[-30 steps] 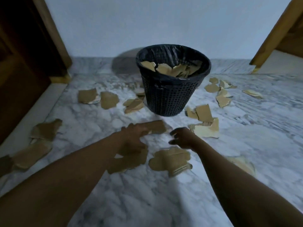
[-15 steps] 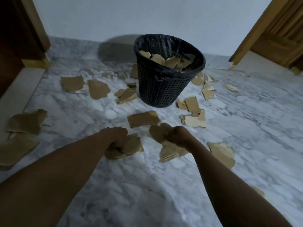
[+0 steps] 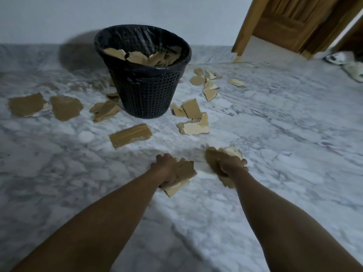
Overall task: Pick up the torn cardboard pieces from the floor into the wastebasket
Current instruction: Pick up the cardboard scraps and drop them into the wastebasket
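A black mesh wastebasket (image 3: 146, 95) with a dark liner stands on the marble floor, holding several torn cardboard pieces. My left hand (image 3: 166, 168) grips a brown cardboard piece (image 3: 185, 170) low over the floor in front of the basket. Beside it, my right hand (image 3: 231, 164) grips another bundle of torn cardboard (image 3: 213, 156). Loose pieces lie around the basket: a rectangular strip (image 3: 130, 135), a pale torn piece (image 3: 195, 126), two large pieces at the left (image 3: 65, 107), and several small ones at the right (image 3: 210, 91).
A wooden door and frame (image 3: 294, 20) stand at the back right, with pale slippers (image 3: 353, 70) on the floor nearby. A light wall runs behind the basket. Grey-veined marble floor (image 3: 275, 144) spreads to the right.
Both hands have closed on cardboard pieces and lifted them from the floor. The view has swung right, so the left doorway is gone and the right door shows.
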Demonstrator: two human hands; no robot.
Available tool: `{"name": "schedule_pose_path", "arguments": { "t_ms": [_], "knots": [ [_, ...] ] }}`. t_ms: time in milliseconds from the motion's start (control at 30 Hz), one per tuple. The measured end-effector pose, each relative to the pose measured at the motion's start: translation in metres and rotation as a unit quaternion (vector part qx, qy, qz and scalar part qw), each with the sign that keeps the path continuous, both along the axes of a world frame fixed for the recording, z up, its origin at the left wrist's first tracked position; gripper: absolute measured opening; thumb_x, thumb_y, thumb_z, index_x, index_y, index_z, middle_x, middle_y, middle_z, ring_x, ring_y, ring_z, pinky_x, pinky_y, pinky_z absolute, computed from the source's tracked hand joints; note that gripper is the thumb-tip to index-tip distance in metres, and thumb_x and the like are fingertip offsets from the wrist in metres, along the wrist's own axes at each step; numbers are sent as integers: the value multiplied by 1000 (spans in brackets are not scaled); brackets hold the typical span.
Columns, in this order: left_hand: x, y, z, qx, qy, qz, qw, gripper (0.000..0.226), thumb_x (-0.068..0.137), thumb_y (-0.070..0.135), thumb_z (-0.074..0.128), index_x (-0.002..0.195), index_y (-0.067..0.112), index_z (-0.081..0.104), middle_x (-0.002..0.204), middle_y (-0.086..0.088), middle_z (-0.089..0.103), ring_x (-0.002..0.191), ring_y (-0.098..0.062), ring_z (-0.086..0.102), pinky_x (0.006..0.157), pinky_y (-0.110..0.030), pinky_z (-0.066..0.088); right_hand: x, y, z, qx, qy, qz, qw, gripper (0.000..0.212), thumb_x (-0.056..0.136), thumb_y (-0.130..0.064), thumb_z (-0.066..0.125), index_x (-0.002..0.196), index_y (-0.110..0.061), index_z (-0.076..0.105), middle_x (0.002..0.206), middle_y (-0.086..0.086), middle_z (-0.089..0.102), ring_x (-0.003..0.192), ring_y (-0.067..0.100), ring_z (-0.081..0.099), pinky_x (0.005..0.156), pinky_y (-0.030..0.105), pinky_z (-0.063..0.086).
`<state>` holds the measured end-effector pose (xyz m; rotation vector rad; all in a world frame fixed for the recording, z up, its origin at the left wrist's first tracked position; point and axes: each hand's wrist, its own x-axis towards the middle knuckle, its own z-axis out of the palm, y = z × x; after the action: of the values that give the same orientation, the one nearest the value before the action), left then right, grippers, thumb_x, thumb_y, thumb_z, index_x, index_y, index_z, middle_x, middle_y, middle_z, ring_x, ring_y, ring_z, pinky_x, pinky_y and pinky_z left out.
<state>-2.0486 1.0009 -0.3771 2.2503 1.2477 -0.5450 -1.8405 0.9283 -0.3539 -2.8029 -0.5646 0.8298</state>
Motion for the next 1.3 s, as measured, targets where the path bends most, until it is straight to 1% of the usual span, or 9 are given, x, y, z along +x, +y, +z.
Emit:
{"name": "schedule_pose_path", "arguments": {
  "t_ms": [200,300,433,567,667,767,867,1000,1300],
  "knots": [
    [11,6,-4,35,-33,99,994,52,80,25,74,123,17,46,129,-15,37,115,-37,42,91,-47,48,26,-1,-12,-23,-8,20,1000,79,82,-54,65,142,-10,38,142,10,31,133,35,29,106,48,33],
    [16,9,-3,51,-20,123,991,68,73,36,79,126,16,42,120,-14,52,108,-35,53,87,-46,51,32,3,-13,66,25,27,997,71,75,-56,71,127,-19,40,127,9,44,118,34,45,97,47,39],
    [29,11,-3,41,-31,140,989,40,78,52,72,95,19,59,95,-5,63,88,-29,61,85,-44,52,44,-6,2,188,120,12,975,79,73,-51,77,125,-12,32,105,6,53,90,27,56,72,37,46],
    [52,9,-6,-10,-55,144,988,37,74,40,79,86,13,58,89,-9,63,78,-25,61,71,-34,53,80,-40,12,220,157,-153,951,42,89,-21,67,121,3,55,105,15,63,95,30,64,79,40,57],
    [59,8,-11,-21,-88,167,982,37,81,39,75,94,10,56,94,-12,62,82,-28,60,69,-35,51,99,-85,2,245,158,-314,903,28,91,-17,58,114,1,56,101,13,61,88,28,62,60,38,55],
    [58,11,-13,-3,-101,199,975,43,84,45,71,103,11,55,107,-14,61,97,-34,59,84,-41,53,97,-108,-23,190,109,-365,905,41,86,-39,46,109,-6,57,104,10,52,111,29,53,99,46,47],
    [47,19,-1,55,-78,226,970,53,86,50,68,123,13,55,128,-14,54,120,-37,48,96,-45,45,66,-105,-23,84,53,-289,952,31,85,-39,57,100,-13,51,102,9,40,104,30,46,91,40,45],
    [-2,39,10,87,-24,241,966,61,89,50,62,140,18,48,149,-13,36,138,-38,32,107,-53,30,20,-52,-31,95,77,-118,985,48,86,-33,67,119,-1,56,120,19,60,107,35,57,77,38,50],
    [-107,87,13,87,22,238,967,73,83,59,65,147,28,43,163,-1,-16,148,-37,-18,116,-65,1,-124,54,-19,100,155,164,969,46,71,-29,78,103,-2,59,94,11,63,90,29,64,74,37,54]
  ]
}}
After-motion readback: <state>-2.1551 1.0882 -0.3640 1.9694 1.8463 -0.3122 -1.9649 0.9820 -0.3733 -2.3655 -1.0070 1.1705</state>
